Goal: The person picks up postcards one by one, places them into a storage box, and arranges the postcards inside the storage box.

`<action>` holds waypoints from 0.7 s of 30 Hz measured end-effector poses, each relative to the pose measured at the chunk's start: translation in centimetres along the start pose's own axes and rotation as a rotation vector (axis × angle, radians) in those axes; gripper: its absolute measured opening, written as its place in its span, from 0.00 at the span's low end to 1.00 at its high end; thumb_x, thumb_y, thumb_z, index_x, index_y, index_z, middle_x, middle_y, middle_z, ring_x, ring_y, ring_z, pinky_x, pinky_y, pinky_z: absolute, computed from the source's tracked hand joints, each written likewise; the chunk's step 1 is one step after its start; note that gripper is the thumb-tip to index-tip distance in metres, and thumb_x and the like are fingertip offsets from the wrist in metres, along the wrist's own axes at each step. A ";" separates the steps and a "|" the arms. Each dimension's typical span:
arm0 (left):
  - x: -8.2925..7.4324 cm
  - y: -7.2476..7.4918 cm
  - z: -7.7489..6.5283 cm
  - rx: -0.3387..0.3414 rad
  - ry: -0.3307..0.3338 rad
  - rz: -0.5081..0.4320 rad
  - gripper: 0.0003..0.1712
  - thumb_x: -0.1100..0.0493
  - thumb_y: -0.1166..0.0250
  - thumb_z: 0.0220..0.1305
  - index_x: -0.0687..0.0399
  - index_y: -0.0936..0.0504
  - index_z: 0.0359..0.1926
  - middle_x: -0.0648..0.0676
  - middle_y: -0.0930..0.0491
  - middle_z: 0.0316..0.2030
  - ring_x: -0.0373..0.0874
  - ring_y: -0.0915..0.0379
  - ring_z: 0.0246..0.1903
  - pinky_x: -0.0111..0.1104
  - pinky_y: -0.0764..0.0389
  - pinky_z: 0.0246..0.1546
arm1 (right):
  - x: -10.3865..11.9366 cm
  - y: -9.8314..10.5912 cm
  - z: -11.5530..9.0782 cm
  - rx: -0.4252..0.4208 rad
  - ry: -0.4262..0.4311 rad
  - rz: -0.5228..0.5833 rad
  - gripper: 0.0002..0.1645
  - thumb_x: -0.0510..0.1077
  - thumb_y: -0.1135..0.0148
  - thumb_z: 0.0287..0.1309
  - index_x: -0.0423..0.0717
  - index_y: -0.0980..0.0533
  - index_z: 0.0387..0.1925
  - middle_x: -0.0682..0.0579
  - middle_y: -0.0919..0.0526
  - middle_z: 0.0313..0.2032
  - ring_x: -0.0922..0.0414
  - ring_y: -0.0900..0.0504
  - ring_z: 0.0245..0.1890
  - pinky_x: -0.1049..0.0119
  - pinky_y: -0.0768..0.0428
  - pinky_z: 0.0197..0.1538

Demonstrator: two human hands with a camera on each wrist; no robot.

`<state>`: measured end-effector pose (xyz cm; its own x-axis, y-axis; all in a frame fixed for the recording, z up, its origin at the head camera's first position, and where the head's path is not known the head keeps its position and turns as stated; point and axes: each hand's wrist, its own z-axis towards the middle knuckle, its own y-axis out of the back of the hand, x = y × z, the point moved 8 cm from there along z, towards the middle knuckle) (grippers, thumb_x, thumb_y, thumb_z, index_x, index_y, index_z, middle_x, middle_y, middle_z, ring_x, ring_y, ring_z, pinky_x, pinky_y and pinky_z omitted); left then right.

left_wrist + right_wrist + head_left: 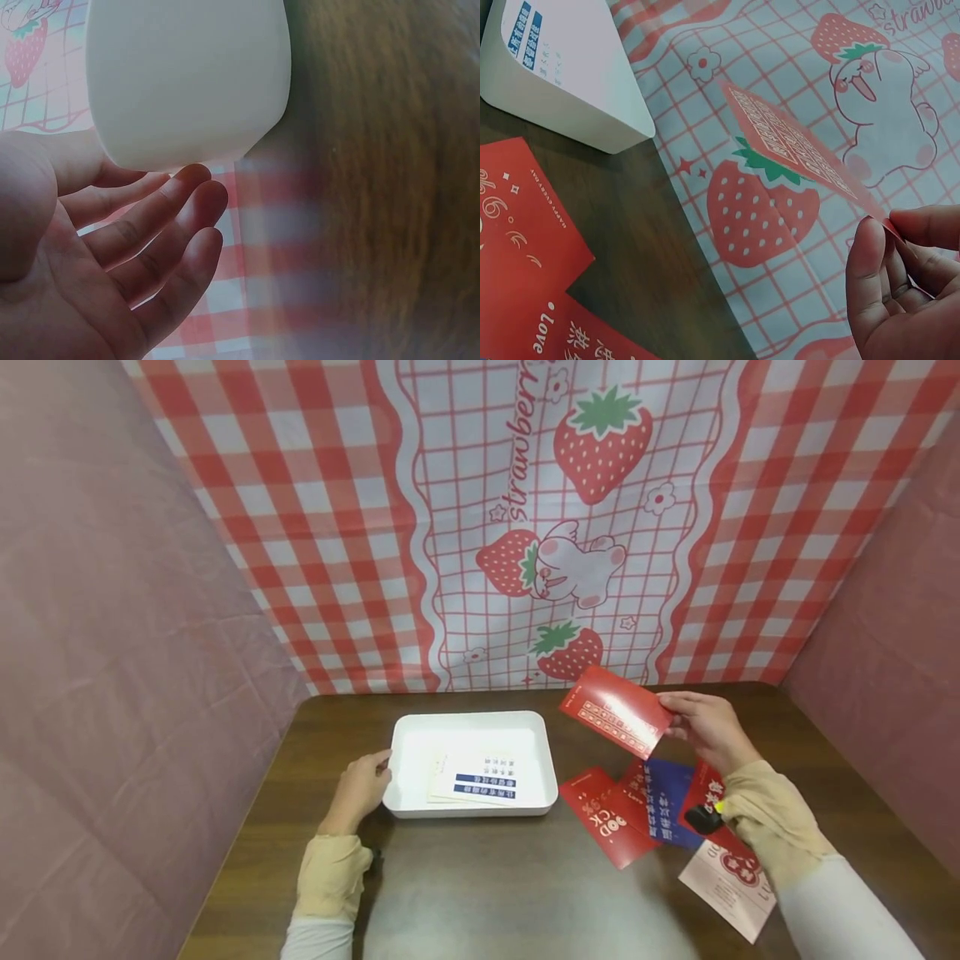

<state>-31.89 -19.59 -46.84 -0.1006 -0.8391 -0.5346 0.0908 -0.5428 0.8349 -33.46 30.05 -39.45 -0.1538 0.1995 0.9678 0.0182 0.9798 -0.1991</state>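
My right hand (705,727) pinches one end of a red card (617,710) with rows of pale print, held above the table's right side. In the right wrist view, the thumb and fingers grip the card's near corner, and the card (787,142) is seen almost edge-on. My left hand (360,787) is at the left end of a white tray (472,812), its fingers loosely bent and touching the outer wall. Inside the tray lies a pale card (480,777) with blue bands of print.
Below the right hand, several cards lie overlapping: a red card (607,818), a blue card (671,797) and a pale pink card (727,889) among them. A strawberry-print checked cloth (480,527) hangs behind the brown table (480,893). Pink cloth (135,652) hangs at the sides.
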 end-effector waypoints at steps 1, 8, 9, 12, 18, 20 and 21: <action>0.0 0.1 0.0 -0.001 0.001 -0.001 0.23 0.66 0.45 0.61 0.66 0.21 0.57 0.62 0.15 0.40 0.54 0.21 0.38 0.50 0.22 0.44 | 0.0 -0.1 0.1 0.001 0.000 -0.002 0.14 0.38 0.40 0.63 0.54 0.14 0.27 0.58 0.15 0.23 0.64 0.20 0.21 0.71 0.18 0.27; 0.0 0.3 -0.1 -0.006 -0.003 0.005 0.23 0.66 0.45 0.61 0.66 0.21 0.57 0.62 0.16 0.40 0.55 0.21 0.38 0.51 0.22 0.45 | 0.0 -1.2 0.4 -0.003 -0.010 -0.007 0.13 0.38 0.39 0.63 0.54 0.14 0.27 0.58 0.15 0.23 0.64 0.20 0.21 0.71 0.18 0.27; 0.1 0.3 0.0 -0.004 0.000 0.005 0.23 0.65 0.45 0.61 0.65 0.21 0.57 0.62 0.16 0.40 0.55 0.21 0.39 0.51 0.23 0.45 | 0.0 -1.4 0.5 -0.002 -0.011 -0.006 0.13 0.38 0.39 0.63 0.54 0.14 0.27 0.58 0.15 0.23 0.64 0.20 0.21 0.71 0.18 0.27; 0.2 0.0 0.0 0.010 0.017 0.002 0.23 0.65 0.45 0.62 0.65 0.22 0.58 0.64 0.17 0.44 0.58 0.21 0.43 0.53 0.24 0.48 | -0.2 -2.0 0.6 0.001 -0.013 -0.014 0.13 0.38 0.40 0.63 0.55 0.14 0.27 0.58 0.15 0.23 0.64 0.20 0.20 0.71 0.18 0.27; 0.4 -0.2 0.0 0.020 0.051 -0.025 0.24 0.64 0.44 0.63 0.64 0.23 0.60 0.67 0.22 0.54 0.63 0.25 0.54 0.57 0.28 0.56 | -0.5 -3.6 1.1 0.034 -0.009 -0.048 0.12 0.40 0.40 0.64 0.57 0.15 0.30 0.58 0.15 0.25 0.65 0.20 0.22 0.71 0.18 0.28; 0.3 -0.2 0.0 0.018 0.053 -0.026 0.24 0.64 0.44 0.62 0.64 0.23 0.60 0.67 0.22 0.53 0.62 0.24 0.53 0.56 0.28 0.56 | -0.9 -4.1 1.2 0.048 -0.018 -0.062 0.11 0.40 0.40 0.64 0.57 0.16 0.30 0.58 0.15 0.25 0.65 0.19 0.22 0.71 0.17 0.28; 0.4 -0.2 0.0 0.016 0.052 -0.023 0.24 0.64 0.44 0.62 0.64 0.23 0.60 0.66 0.22 0.53 0.62 0.24 0.53 0.56 0.28 0.55 | -1.2 -4.4 1.3 0.055 -0.025 -0.064 0.11 0.40 0.40 0.64 0.57 0.16 0.30 0.58 0.15 0.25 0.65 0.19 0.22 0.71 0.17 0.28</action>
<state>-31.92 -19.80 -47.17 -0.0506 -0.8271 -0.5597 0.0728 -0.5620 0.8239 -34.68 25.47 -39.94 -0.1775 0.1354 0.9748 -0.0469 0.9882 -0.1458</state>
